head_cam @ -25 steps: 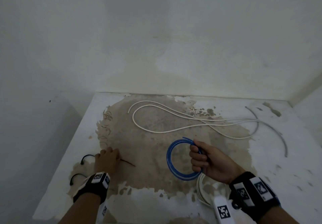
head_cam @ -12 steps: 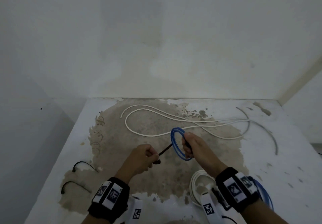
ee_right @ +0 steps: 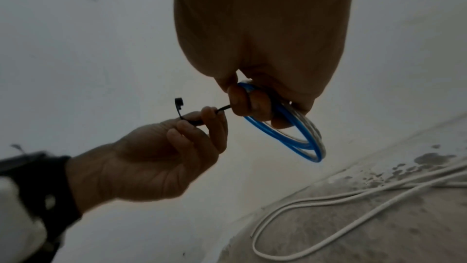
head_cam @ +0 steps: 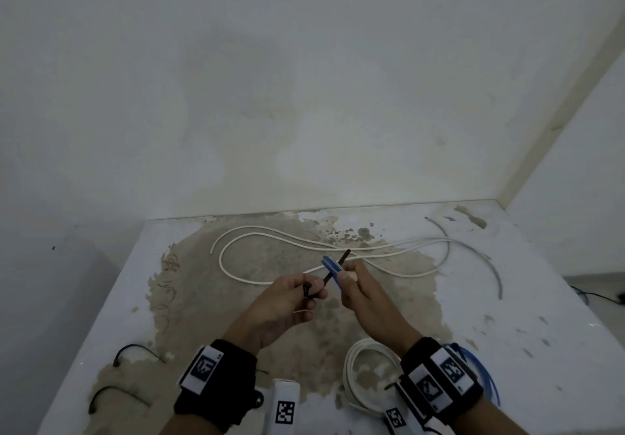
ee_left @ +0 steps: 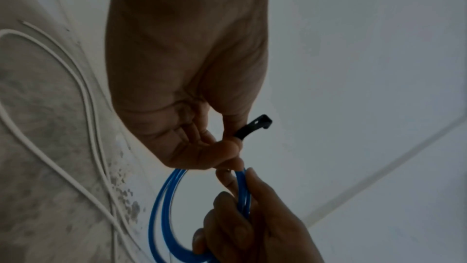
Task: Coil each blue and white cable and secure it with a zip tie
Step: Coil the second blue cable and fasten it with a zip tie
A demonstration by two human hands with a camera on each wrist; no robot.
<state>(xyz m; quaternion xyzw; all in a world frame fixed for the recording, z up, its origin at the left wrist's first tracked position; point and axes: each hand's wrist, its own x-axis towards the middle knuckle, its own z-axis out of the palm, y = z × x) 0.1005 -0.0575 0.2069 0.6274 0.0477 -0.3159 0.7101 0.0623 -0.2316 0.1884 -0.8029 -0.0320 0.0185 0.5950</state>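
My right hand (head_cam: 346, 275) grips a small blue cable coil (head_cam: 328, 263) and holds it up above the table. My left hand (head_cam: 313, 292) pinches a black zip tie (head_cam: 327, 277) near its head. The tie's strap runs through the coil and its tip sticks out beyond it. In the left wrist view the tie's head (ee_left: 255, 126) pokes out past my fingertips (ee_left: 227, 147), above the blue loops (ee_left: 161, 207). The right wrist view has the strap (ee_right: 222, 108) reaching my right fingers (ee_right: 250, 103) on the coil (ee_right: 285, 137). A long loose white cable (head_cam: 270, 242) lies behind.
A coiled white cable (head_cam: 353, 377) and a coiled blue cable (head_cam: 484, 372) lie on the table (head_cam: 541, 333) by my right wrist. Two spare black zip ties (head_cam: 135, 350) lie at the front left. A grey cable (head_cam: 492, 267) curves at the right. Walls close the back and right.
My left hand picked a zip tie off the table and brought it to the blue coil. My right hand raised the coil, and the tie's strap now passes through it.
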